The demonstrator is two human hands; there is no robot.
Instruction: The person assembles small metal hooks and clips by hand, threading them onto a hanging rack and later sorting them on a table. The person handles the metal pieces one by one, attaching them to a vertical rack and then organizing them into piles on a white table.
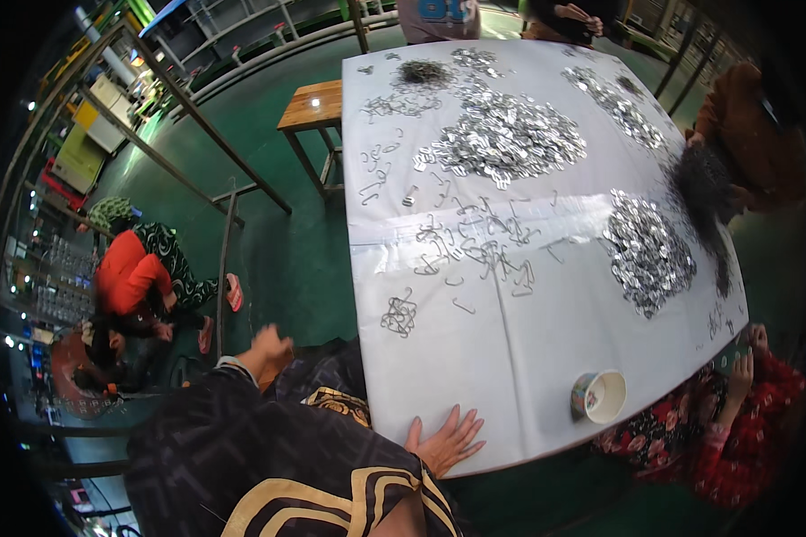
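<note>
My right hand (448, 438) lies flat on the white-covered table (421, 376) at its near edge, fingers spread, holding nothing. My left hand (269, 349) is off the table to the left, with its fingers curled; whatever is in it, if anything, is hidden. Beyond my right hand, a small tangle of wire hooks (399, 317) lies on the cover. Many bent wire hooks (484, 242) are scattered across the table's middle. A large heap of shiny metal clips (510, 134) sits farther back, and another heap of metal pieces (647, 255) lies to the right.
A paper cup (599, 396) stands near the table's front right edge. People sit or stand around the table, one in a red patterned sleeve (761, 421) at the near right. A wooden stool (312, 107) stands left of the table. A person in red (132, 273) crouches at far left beside metal frames.
</note>
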